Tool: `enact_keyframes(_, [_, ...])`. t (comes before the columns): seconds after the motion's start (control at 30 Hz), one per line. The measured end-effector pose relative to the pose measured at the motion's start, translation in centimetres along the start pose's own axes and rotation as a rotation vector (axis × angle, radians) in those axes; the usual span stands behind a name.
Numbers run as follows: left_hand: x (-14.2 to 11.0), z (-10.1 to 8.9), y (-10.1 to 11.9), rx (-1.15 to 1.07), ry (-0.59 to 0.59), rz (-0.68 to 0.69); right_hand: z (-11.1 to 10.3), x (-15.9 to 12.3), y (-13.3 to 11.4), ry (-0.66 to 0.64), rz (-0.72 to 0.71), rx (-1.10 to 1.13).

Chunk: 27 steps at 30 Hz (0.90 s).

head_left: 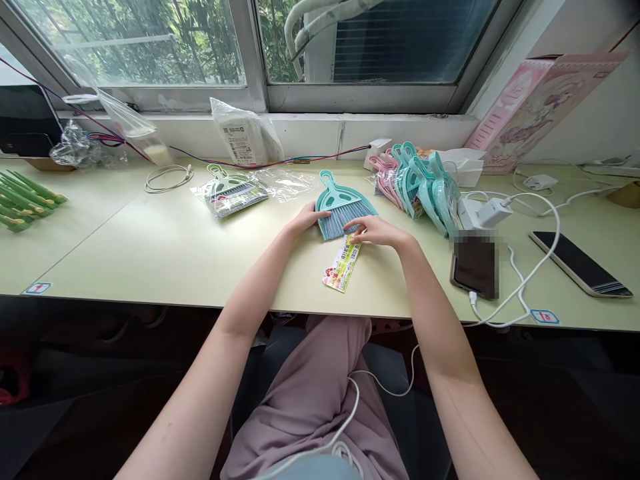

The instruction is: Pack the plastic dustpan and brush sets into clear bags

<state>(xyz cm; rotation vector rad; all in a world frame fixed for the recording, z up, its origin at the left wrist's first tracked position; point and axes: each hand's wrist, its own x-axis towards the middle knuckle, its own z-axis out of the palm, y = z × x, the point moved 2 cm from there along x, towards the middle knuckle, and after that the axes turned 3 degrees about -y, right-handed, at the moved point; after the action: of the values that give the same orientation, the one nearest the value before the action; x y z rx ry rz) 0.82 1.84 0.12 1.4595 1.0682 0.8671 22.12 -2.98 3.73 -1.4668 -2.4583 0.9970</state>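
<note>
A teal mini dustpan and brush set [340, 200] lies on the table in front of me, its handle pointing to the window and its grey-blue bristles towards me. My left hand [309, 217] grips the set's left edge, thumb on top. Over the lower right bristles is my right hand [375, 231], its fingers bent and closed on the top end of a yellow and white printed card [342, 265]. The card slants down towards the table's front edge. Whether its upper end touches the bristles I cannot tell.
A bagged dustpan set [235, 193] lies left, near a clear plastic bag [287, 183]. Several teal and pink sets [425, 180] are piled right. Beyond them are a charging phone [475, 267], white cables, and another phone [580, 263]. Green stalk-like items [27, 197] lie far left.
</note>
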Motion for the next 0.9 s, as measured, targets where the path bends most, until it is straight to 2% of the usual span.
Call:
enact_keyframes(0.67, [0.12,0.02,-0.18,0.043,-0.024,-0.001,-0.06,0.14,0.22,-0.062,-0.005,0.006])
enact_keyframes(0.8, [0.26,-0.18,-0.29,0.025,0.028,0.021,0.05,0.07,0.04,-0.103,-0.009,-0.019])
enact_keyframes(0.9, [0.35,-0.34,-0.38,0.003,0.06,0.034,-0.02,-0.06,-0.03,-0.069,0.001,-0.009])
